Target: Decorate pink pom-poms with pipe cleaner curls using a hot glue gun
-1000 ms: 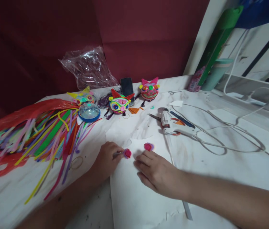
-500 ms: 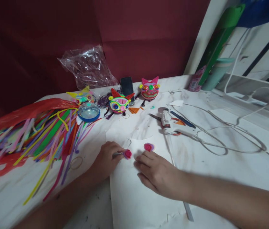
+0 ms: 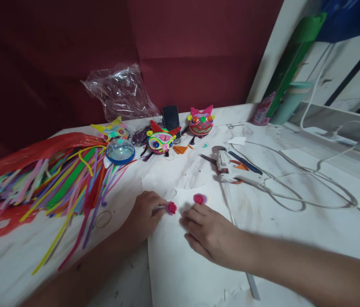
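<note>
- Our right hand [image 3: 210, 234] touches the right pink piece [image 3: 200, 199]; we cannot tell whether it grips
- Our left hand [image 3: 144, 213] pinches the left pink piece [image 3: 171, 208]
- Both stay put over the white paper [image 3: 180, 266]
- Beyond, the glue gun [image 3: 223, 165] sits slightly lower in our view

No text, label or number can be read clearly here

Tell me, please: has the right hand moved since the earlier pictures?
No, not visibly: the right hand keeps its place relative to the glue gun. Both appear slightly lower, so probably only the camera shifted.
</note>
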The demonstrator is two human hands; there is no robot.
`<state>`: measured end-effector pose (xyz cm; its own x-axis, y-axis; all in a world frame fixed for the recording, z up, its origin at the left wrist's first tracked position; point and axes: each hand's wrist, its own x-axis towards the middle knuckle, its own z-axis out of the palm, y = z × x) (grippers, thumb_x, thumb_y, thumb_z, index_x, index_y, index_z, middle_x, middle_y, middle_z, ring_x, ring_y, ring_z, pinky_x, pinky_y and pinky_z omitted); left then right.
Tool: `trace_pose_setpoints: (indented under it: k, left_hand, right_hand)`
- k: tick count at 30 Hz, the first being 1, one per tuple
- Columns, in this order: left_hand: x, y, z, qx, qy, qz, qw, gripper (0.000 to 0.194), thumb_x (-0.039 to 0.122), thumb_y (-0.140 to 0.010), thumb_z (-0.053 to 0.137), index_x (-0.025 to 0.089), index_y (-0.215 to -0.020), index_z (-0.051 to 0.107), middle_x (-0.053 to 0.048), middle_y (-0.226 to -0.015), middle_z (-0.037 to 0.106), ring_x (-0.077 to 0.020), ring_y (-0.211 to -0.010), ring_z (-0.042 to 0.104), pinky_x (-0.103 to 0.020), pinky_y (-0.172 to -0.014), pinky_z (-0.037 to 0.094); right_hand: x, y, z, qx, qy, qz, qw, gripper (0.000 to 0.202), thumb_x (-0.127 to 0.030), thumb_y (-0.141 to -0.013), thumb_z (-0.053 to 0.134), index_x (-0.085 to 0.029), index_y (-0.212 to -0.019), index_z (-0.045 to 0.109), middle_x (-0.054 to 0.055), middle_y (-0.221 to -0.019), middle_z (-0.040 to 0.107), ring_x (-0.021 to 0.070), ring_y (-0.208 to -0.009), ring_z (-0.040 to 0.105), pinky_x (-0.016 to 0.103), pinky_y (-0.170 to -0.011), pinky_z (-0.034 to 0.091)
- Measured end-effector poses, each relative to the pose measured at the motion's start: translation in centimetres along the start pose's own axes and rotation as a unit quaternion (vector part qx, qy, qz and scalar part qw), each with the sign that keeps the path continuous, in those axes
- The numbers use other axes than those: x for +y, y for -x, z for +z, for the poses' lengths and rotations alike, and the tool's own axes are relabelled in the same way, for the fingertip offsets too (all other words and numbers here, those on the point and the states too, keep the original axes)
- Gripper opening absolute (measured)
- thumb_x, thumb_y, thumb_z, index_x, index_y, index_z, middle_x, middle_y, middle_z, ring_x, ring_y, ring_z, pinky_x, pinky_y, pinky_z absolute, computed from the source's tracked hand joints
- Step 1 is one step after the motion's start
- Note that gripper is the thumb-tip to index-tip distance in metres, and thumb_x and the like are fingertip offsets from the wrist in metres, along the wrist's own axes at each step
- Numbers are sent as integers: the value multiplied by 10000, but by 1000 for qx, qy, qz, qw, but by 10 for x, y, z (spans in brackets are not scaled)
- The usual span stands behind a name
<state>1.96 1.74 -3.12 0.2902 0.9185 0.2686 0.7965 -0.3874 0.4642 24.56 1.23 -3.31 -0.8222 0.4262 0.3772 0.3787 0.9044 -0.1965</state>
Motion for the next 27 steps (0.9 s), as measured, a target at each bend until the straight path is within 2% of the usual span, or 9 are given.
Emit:
trace_pose_setpoints:
  k: [6, 13, 19, 27]
  left_hand:
    - [-1, -1, -5, -28, -20, 30, 999, 158, 157, -781, 592, 229, -869, 702, -20, -855, 675, -196, -867, 596, -351, -814, 432]
    - [-4, 1, 0, -29, -52, 61, 996, 171, 179, -831, 520, 228, -925, 654, -35, -903, 644, -204, -889, 573, -359, -815, 409]
    - [-5, 4, 6, 11, -48, -1, 999, 187, 97, -723, 575, 200, -879, 560, -17, -855, 622, -197, -850, 561, -350, -802, 418]
    - [-5, 3, 2, -18, -18, 38, 999, 145, 159, -809, 581, 210, -914, 666, -37, -893, 653, -209, -895, 585, -366, -830, 409]
  right_hand:
    - [0, 0, 2, 0, -11, 3, 1000, 247, -186, -909, 466, -78, -1047, 640, 144, -954, 617, 258, -888, 509, 422, -801, 479]
    - [1, 1, 4, 10, -15, 5, 1000, 239, -177, -902, 480, -94, -1069, 630, 143, -979, 614, 255, -915, 524, 421, -814, 485]
    - [0, 1, 3, 9, -20, 8, 1000, 235, -183, -902, 481, -107, -1072, 625, 140, -994, 610, 255, -920, 526, 424, -818, 490]
    - [-1, 1, 2, 0, -22, 11, 1000, 237, -178, -902, 485, -99, -1077, 624, 143, -996, 608, 257, -936, 533, 427, -822, 492]
